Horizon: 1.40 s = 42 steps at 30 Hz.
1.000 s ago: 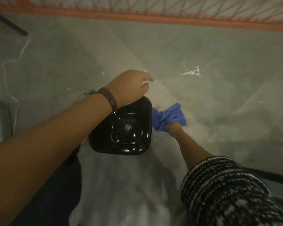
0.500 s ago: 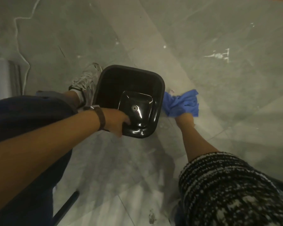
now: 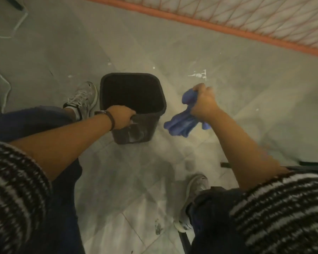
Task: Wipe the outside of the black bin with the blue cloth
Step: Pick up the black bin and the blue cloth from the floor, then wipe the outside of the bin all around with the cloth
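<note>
Grey tiled floor (image 3: 136, 43), matte and scuffed, with white flecks beyond the black bin (image 3: 145, 129). Far right of the bin there's a pale diamond-pattern mesh with an orange border band (image 3: 209, 28), cut off by the top edge of the frame. Chunky black-and-white striped knit sleeves (image 3: 283, 208) fill both lower corners, and dark trousers (image 3: 26, 121) sit left of the bin. The bin is rounded-square plastic, tapering toward its base, with its mouth toward the camera. The near wall shows a whitish smear or glare, can't tell which. The interior reads flat black and no contents can be made out. The blue cloth (image 3: 180, 123) is soft and bunched, just right of the bin and not touching it. One lump pokes out above the fist and the rest hangs below. A grey-white mesh sneaker (image 3: 83, 98) sits just left of the bin. The second sneaker (image 3: 195, 191) is nearer the camera, partly hidden by the trouser leg. The left hand (image 3: 121, 116) is clamped on the bin's near rim at the left corner, fingertips hidden over the edge. The right hand (image 3: 203, 103) is fisted around the cloth. The hands are apart, either side of the bin. There's a brown watch strap (image 3: 111, 120) on the left wrist, and a thin white cable (image 3: 0, 43) far left of the bin.
</note>
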Each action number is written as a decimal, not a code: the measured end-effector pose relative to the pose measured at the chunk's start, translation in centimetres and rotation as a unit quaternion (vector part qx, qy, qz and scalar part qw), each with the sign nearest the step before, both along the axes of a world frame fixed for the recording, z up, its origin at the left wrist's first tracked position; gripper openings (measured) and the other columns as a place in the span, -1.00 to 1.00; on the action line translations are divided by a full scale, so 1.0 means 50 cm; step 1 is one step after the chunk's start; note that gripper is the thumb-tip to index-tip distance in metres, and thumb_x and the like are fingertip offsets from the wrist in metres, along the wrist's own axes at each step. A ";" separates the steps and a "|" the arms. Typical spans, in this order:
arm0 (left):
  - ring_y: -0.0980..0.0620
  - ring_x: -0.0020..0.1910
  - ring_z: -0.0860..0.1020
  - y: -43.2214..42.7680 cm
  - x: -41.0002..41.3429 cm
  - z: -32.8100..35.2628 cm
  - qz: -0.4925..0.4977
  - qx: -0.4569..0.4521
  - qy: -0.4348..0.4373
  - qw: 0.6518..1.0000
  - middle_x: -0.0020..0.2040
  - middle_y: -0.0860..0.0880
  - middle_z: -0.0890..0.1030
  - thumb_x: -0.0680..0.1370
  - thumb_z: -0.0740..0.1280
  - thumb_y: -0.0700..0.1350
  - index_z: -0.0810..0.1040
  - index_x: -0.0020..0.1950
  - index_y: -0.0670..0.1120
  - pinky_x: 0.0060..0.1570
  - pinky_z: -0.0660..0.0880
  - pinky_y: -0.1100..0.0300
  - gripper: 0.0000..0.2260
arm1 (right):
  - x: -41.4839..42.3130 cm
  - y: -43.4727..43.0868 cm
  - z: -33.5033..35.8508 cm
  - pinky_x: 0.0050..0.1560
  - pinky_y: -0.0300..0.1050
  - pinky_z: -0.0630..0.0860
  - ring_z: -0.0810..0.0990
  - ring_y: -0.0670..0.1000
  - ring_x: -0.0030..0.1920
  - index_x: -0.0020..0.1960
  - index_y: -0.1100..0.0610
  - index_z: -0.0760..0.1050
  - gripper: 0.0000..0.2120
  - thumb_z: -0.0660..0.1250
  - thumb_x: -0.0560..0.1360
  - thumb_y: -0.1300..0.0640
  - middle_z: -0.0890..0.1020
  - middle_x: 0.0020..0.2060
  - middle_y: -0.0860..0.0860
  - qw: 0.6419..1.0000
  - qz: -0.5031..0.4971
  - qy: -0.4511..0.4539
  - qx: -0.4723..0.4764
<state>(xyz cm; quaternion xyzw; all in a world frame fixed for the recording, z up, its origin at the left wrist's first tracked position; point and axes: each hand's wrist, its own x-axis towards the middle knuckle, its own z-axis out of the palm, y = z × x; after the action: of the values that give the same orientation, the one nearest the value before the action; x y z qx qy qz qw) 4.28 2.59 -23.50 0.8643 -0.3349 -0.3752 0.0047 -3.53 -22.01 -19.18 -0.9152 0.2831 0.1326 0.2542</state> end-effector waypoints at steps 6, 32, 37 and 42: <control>-0.14 -0.05 0.58 0.021 -0.025 0.208 0.111 -0.150 0.008 0.982 -0.04 -0.12 0.61 0.55 0.29 -0.11 0.52 -0.01 0.02 -0.07 0.47 0.07 -0.94 | -0.066 0.022 0.198 0.03 -0.05 0.40 0.50 0.25 0.18 0.22 0.33 0.42 -0.73 0.18 0.56 0.27 0.50 0.18 0.26 0.962 0.143 0.153 -0.175; 0.02 0.04 0.54 0.031 0.036 0.377 0.415 -0.448 -0.030 0.791 0.06 -0.08 0.60 0.51 0.33 -0.21 0.53 0.25 -0.15 0.15 0.47 0.17 -0.70 | -0.111 -0.007 0.309 -0.06 -0.03 0.49 0.59 0.23 0.07 0.06 0.35 0.39 -0.78 0.09 0.48 0.29 0.60 -0.02 0.25 0.814 -0.092 -0.218 0.531; 0.00 0.02 0.56 0.021 0.074 0.348 0.434 -0.435 -0.028 0.789 0.04 -0.07 0.61 0.50 0.34 -0.21 0.56 0.22 -0.13 0.10 0.47 0.17 -0.72 | -0.063 -0.013 0.284 -0.43 -0.30 0.39 0.46 -0.06 -0.37 -0.11 0.27 0.46 -0.87 0.37 0.38 0.38 0.47 -0.27 0.14 0.983 -0.035 -0.114 0.137; -0.10 0.05 0.62 0.030 0.117 0.363 0.425 -0.419 -0.003 0.802 0.02 -0.09 0.64 0.46 0.37 -0.15 0.58 0.15 -0.04 0.17 0.52 -0.04 -0.74 | -0.014 -0.024 0.268 -0.11 -0.26 0.39 0.48 -0.11 -0.09 0.33 0.20 0.35 -0.47 0.38 0.39 0.35 0.45 0.03 0.01 0.984 -0.096 -0.136 0.059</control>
<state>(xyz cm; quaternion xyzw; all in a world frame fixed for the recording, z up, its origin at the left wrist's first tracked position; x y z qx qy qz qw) 10.12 4.10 -5.36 0.8350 -0.0584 -0.1561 0.5243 -4.24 -23.21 -5.81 -0.8764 0.3243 -0.0020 0.3560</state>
